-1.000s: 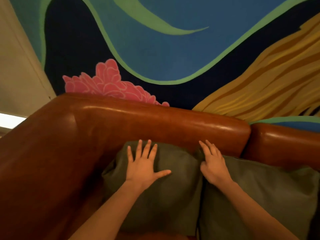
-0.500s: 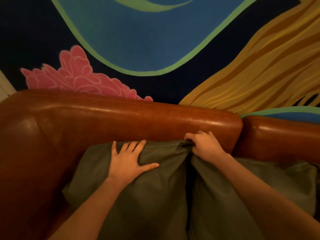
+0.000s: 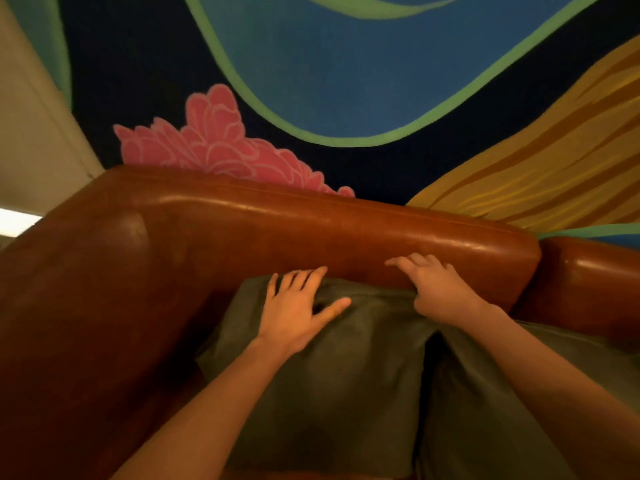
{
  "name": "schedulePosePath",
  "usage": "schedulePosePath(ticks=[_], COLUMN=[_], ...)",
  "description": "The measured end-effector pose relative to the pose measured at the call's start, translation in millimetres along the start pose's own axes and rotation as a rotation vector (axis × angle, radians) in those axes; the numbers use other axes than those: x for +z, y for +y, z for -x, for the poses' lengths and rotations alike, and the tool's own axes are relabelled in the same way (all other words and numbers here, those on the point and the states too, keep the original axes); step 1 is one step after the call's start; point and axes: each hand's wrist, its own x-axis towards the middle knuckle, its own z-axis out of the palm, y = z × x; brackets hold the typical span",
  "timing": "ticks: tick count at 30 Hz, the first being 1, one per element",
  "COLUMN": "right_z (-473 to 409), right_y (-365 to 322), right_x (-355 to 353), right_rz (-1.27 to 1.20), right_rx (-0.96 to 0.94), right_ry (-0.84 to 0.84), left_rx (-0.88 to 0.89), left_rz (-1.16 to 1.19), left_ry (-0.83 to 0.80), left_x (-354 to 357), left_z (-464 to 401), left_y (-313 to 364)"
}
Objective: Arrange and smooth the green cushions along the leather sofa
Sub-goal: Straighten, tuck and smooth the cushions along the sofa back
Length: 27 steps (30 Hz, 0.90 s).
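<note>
The left hand (image 3: 298, 306), fingers spread flat, pins the corner cushion (image 3: 322, 382) below the sofa backrest (image 3: 311, 230), seemingly steadying it while the right hand (image 3: 436, 289), fingers loosely apart, tucks its top edge beside the 2nd cushion (image 3: 519, 410).

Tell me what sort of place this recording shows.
Probably a lounge or café seating corner: a brown leather sofa with green cushions stands against a large painted wall mural.

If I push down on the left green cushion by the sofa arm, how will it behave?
The left green cushion probably yields softly: fabric dents and creases under the left hand. It looks floppy rather than stiff, sagging against the leather sofa.
</note>
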Motion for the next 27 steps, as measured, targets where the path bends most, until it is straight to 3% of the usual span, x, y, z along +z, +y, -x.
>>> schedulePosePath(ticks=[5, 10, 13, 18, 23, 27], right_z=[-12, -21, -22, -22, -21, -21], right_y=[-80, -139, -153, -154, -155, -156], right_x=[8, 39, 60, 77, 79, 78], right_rz=[-0.004, 0.030, 0.043, 0.096, 0.117, 0.126], right_rx=[-0.200, -0.259, -0.224, -0.184, -0.168, -0.164], right_ry=[0.032, -0.035, -0.055, 0.043, 0.063, 0.068], left_rx=[-0.218, -0.464, -0.452, -0.381, -0.397, -0.417], left_rz=[0.083, 0.166, 0.255, 0.415, 0.313, 0.033], left_ry=[0.095, -0.117, -0.312, -0.291, -0.344, -0.429], left_x=[-33, -36, -29, -17, -11, -10], left_z=[21, 44, 51, 52, 45, 32], left_y=[-72, -130, -144, -152, -152, -138])
